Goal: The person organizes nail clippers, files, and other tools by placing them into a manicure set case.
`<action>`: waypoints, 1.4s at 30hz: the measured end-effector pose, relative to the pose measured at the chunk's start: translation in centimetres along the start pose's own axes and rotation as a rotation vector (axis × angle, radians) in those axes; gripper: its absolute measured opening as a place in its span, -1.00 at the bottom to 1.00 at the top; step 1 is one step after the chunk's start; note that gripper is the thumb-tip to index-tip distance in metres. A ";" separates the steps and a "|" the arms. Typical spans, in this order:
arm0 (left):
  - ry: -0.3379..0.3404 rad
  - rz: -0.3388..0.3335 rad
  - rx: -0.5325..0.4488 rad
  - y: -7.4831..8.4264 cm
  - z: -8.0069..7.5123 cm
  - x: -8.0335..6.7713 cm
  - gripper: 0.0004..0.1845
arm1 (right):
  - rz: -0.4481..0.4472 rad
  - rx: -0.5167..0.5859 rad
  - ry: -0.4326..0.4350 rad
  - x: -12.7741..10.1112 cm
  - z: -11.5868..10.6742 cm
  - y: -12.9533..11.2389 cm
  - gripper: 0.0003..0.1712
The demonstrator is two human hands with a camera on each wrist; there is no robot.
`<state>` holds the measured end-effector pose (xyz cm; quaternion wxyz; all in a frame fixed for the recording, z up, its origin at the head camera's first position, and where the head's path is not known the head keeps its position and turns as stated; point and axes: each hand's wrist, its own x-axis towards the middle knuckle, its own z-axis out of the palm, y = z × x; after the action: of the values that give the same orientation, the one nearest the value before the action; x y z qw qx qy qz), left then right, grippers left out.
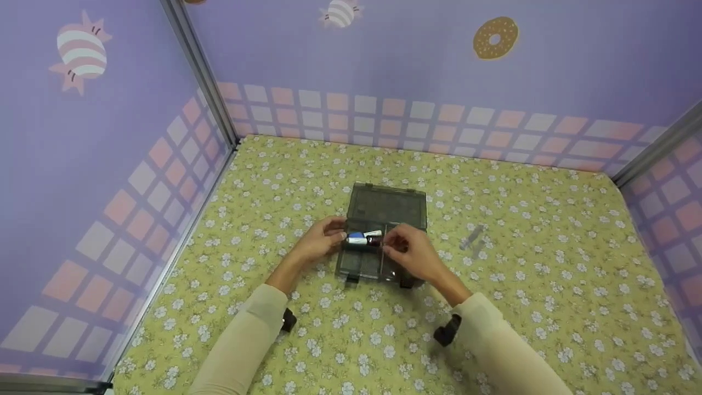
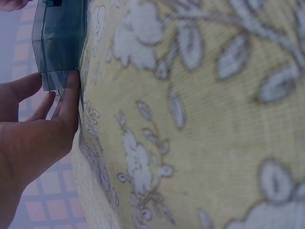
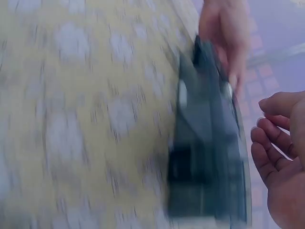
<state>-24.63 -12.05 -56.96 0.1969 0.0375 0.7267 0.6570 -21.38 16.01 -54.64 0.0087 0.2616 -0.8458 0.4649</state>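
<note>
A dark see-through plastic organizer box point(image 1: 359, 263) lies on the cloth, its lid point(image 1: 388, 206) folded back from me. Inside its upper left compartment lie a small blue-and-white item point(image 1: 357, 238) and a dark reddish piece point(image 1: 375, 241). My left hand point(image 1: 319, 240) holds the box's left end; the left wrist view shows thumb and fingers on either side of that end point(image 2: 59, 57). Over the divider hovers my right hand point(image 1: 412, 253), near the reddish piece. The right wrist view, blurred, shows its fingers point(image 3: 269, 138) loosely bent with nothing between thumb and fingertips.
A clear, thin plastic piece point(image 1: 471, 238) lies on the flowered cloth point(image 1: 537, 285) right of the box. Purple printed walls point(image 1: 406, 71) with metal corner posts point(image 1: 205, 71) enclose the left, back and right. Black wrist cameras point(image 1: 447, 330) sit under both sleeves.
</note>
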 end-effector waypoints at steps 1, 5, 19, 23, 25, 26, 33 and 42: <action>-0.002 0.000 -0.003 0.0 0.0 0.0 -0.45 | 0.009 -0.005 0.015 -0.1 -0.7 0.3 -0.91; -0.003 -0.006 -0.018 -0.2 -0.1 0.0 -0.44 | 0.059 -0.023 0.065 -0.4 -3.5 1.6 -0.87; -0.005 -0.013 -0.003 0.2 0.0 0.0 -0.46 | 0.254 -0.102 0.144 -3.5 -11.1 7.5 -0.64; -0.009 -0.013 -0.024 0.2 0.0 0.0 -0.46 | 0.349 -0.108 0.106 -4.5 -12.1 8.5 -0.49; -0.009 -0.009 -0.016 0.2 -0.1 -0.1 -0.45 | 0.371 -0.133 0.078 -4.9 -12.5 9.1 -0.42; -0.011 -0.005 -0.011 0.2 -0.1 -0.1 -0.45 | 0.377 -0.146 0.068 -5.2 -12.6 9.4 -0.40; -0.018 0.001 0.012 0.1 0.0 -0.2 -0.45 | 0.367 -0.233 0.006 -6.4 -13.1 11.1 -0.35; -0.009 -0.008 -0.011 0.0 0.1 -0.2 -0.44 | 0.248 -0.362 0.048 -6.9 -13.1 11.6 -0.68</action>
<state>-24.44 -12.03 -56.88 0.2028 0.0366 0.7224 0.6601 -23.66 34.34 -58.07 0.0186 0.1386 -0.9407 0.3090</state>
